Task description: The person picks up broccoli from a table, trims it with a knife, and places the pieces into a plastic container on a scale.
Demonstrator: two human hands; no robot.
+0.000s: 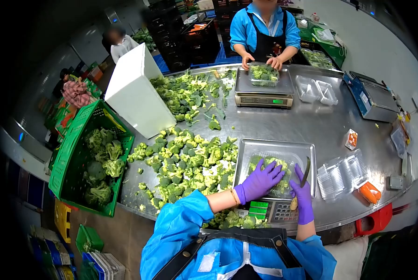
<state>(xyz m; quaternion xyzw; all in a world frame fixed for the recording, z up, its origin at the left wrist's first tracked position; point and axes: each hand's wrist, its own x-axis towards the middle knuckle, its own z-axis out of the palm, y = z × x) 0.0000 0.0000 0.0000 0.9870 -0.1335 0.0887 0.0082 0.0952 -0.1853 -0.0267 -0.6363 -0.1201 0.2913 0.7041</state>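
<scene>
My left hand (261,182), in a purple glove, lies with fingers stretched over the broccoli florets (280,186) in a clear plastic container (290,170). That container rests on the metal pan (307,150) of a scale with a keypad (283,212) and a green display. At the container's right side is my right hand (303,198), also purple-gloved, gripping a knife (306,171). Its dark blade points away from me and its light handle end shows below the hand. Left of the scale spreads a heap of cut broccoli (185,161).
A green crate (69,163) with whole broccoli heads stands left, beside a white box (139,88). Across the table, a person (265,32) handles a filled container on another scale (265,99). Empty clear containers (342,172) and an orange package (370,192) lie right.
</scene>
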